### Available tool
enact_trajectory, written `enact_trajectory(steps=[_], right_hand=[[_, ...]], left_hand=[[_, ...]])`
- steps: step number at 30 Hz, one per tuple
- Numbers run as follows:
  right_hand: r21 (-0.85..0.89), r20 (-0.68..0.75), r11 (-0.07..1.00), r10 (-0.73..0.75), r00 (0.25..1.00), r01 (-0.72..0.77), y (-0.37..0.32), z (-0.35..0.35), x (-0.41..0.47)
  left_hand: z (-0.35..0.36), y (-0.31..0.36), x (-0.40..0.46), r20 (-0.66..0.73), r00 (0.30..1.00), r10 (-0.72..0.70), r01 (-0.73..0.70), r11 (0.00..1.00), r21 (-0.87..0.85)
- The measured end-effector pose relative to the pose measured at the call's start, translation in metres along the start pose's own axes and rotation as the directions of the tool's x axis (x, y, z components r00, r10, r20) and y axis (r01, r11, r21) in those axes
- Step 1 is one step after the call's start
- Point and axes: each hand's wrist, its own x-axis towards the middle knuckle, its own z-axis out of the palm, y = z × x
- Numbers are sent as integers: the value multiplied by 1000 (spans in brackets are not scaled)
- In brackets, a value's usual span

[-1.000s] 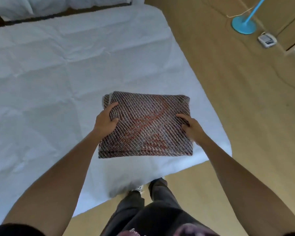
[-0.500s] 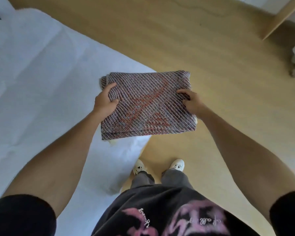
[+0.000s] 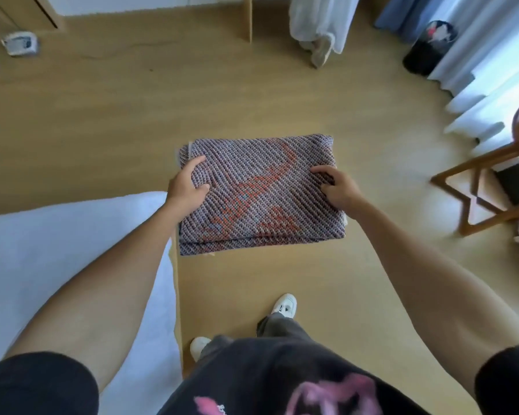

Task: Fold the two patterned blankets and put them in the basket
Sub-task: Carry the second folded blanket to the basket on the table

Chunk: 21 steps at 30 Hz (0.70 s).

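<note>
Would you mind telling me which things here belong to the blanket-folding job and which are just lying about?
Part of the job:
- folded patterned blanket, held over the floor
- left hand and right hand, gripping its two sides
- no basket is in view

Just lying about:
- bed
- wooden chair
- black bin
- small white device on the floor
- curtains
</note>
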Motion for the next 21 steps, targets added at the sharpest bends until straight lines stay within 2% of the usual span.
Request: enact_trajectory(steps=[5, 8, 14, 21], right_hand=[[88, -143, 993, 87, 986, -75, 59, -87, 2], [151, -237, 979, 172, 956, -138, 92, -133, -5], [270, -376, 933, 328, 867, -236, 147, -205, -13], [390, -489, 874, 464, 739, -291, 185, -276, 10]], left_hand=[[77, 91, 42, 123, 987, 100, -110, 991, 80], [126, 142, 67, 231, 956, 179, -205, 974, 92], [215, 235, 114, 413, 854, 316, -392, 913, 111], [308, 338, 183, 561, 710, 426, -552, 831, 67]])
